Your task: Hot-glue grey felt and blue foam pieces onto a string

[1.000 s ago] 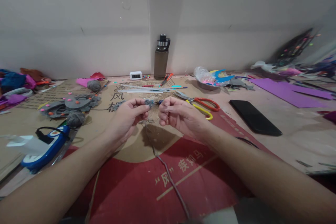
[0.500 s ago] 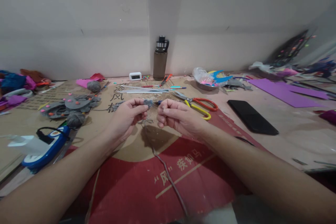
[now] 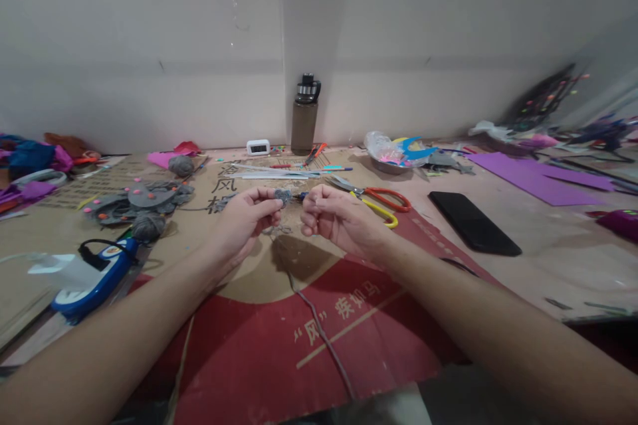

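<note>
My left hand [image 3: 256,212] is closed, pinching a small piece of grey yarn work [image 3: 283,196] between thumb and fingertips. Just to its right, my right hand [image 3: 331,216] has its fingers drawn together; whatever they grip is too small to make out. A dark blue bit [image 3: 299,196] shows between the two hands, and I cannot tell whether it is held. Below them, a grey yarn strand [image 3: 319,325] trails over the red and brown cardboard [image 3: 239,339] toward me. Scissors [image 3: 386,198] with red and yellow handles lie beyond my right hand.
At the back stand a bottle [image 3: 305,119] and a small white clock [image 3: 258,147]. A phone [image 3: 473,222] and purple sheets [image 3: 538,179] lie right. Pinned grey pieces [image 3: 139,198], a yarn ball [image 3: 148,227] and a blue power strip [image 3: 94,289] are left. A bowl [image 3: 393,165] sits behind the scissors.
The whole view has shifted slightly. Both hands stay close together, the yarn work still in my left; my right hand's fingers look a little more curled in.
</note>
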`<control>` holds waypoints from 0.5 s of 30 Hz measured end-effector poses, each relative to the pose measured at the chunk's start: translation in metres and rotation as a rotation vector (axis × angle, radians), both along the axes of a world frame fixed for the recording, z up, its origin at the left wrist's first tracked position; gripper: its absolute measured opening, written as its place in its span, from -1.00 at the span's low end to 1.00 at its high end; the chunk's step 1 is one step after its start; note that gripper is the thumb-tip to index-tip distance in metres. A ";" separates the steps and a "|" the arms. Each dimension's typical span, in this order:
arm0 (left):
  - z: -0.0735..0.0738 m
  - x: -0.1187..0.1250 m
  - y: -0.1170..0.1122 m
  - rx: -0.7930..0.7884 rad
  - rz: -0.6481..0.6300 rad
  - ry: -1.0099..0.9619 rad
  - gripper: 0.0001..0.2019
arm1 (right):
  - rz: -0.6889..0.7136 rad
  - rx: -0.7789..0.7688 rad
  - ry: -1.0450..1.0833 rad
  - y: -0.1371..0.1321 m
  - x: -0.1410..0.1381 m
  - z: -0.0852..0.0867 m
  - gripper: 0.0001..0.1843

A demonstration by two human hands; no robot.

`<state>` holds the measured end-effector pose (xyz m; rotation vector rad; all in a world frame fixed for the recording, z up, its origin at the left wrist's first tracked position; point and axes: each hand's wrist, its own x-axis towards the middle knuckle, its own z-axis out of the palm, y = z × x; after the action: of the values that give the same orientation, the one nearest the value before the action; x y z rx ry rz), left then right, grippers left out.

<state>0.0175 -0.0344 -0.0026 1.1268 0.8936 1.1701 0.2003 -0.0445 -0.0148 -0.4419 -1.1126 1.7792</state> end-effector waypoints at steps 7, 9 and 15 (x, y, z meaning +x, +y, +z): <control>0.000 0.000 0.001 0.006 0.001 -0.016 -0.76 | -0.044 -0.007 0.009 -0.001 -0.002 0.004 -0.78; 0.001 0.000 0.001 0.016 -0.003 -0.014 -0.77 | -0.053 0.000 -0.001 -0.001 -0.001 0.004 -0.79; 0.004 0.002 -0.001 0.049 -0.038 -0.031 -0.83 | -0.103 0.052 -0.060 0.002 -0.001 -0.002 -0.79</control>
<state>0.0191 -0.0357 0.0018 1.1581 0.8201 1.1804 0.1992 -0.0424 -0.0171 -0.5156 -1.1546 1.6532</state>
